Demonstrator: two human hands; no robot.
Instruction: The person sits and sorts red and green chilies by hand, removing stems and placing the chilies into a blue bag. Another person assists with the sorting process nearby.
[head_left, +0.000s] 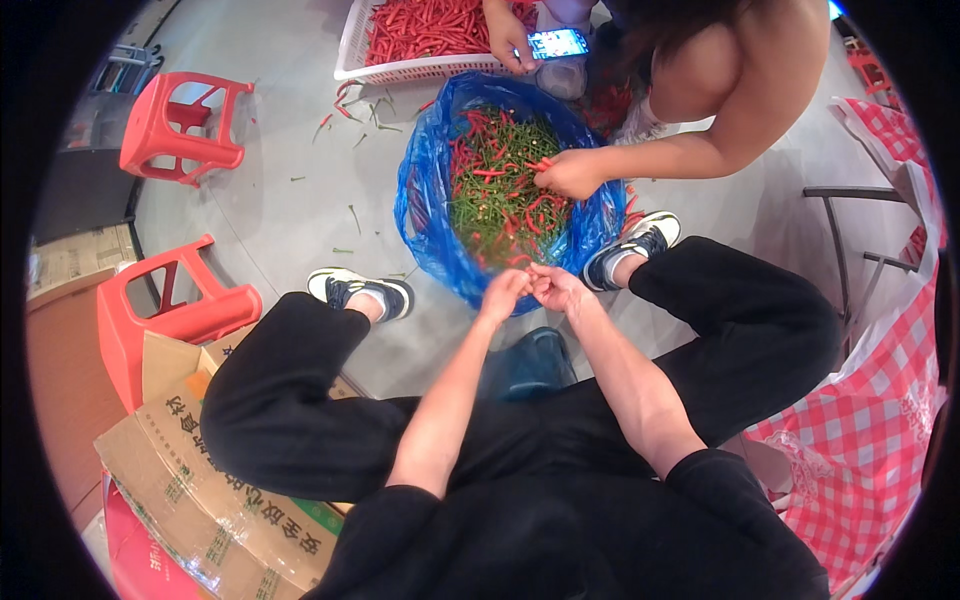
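My left hand (507, 295) and my right hand (556, 288) meet at the fingertips over the near rim of a blue plastic bag (429, 196). Both pinch a small red chili pepper (530, 275), mostly hidden by the fingers. Inside the wide-mouthed bag lies a heap of green chili stems (517, 150) mixed with red chilies (489, 173). Across from me, another person's hand (574, 174) holds several red chilies above the heap. That person's other hand (511, 41) grips a lit phone (556, 43).
A white plastic crate (420, 72) full of red chilies stands beyond the bag. Loose stems (354, 217) dot the grey floor. Two red plastic stools (184, 127) and opened cardboard boxes (217, 487) are on the left. A red checked tablecloth (847, 442) hangs at right.
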